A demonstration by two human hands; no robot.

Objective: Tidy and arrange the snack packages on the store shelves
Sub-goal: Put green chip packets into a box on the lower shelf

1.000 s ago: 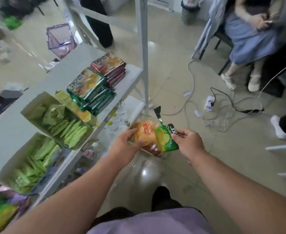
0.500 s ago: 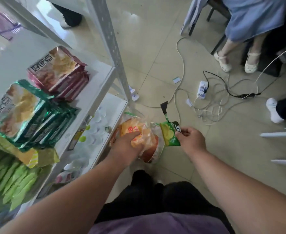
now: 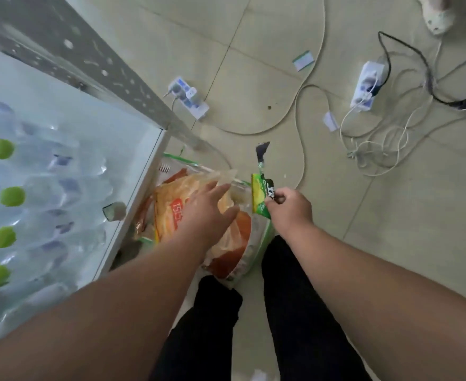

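A large clear plastic bag [image 3: 243,243] sits on the floor by the shelf's corner, filled with orange snack packages [image 3: 171,210]. My left hand [image 3: 208,213] reaches into the bag's mouth with fingers spread flat over the orange packs. My right hand [image 3: 289,209] pinches a small green snack packet [image 3: 259,196] at the bag's right rim, holding it upright. The bag's lower part is hidden behind my left forearm.
A white metal shelf [image 3: 133,204] on the left carries clear bottles with green caps [image 3: 12,196]. Its perforated grey post [image 3: 111,78] runs diagonally. Power strips [image 3: 189,99] [image 3: 368,85] and tangled cables [image 3: 377,144] lie on the tiled floor. A person's shoe [image 3: 436,20] shows top right.
My view has dropped toward the floor, so the upper shelves with snack stacks are out of frame. My left hand has opened and pushed deeper into the bag; my right hand still holds the green packet.
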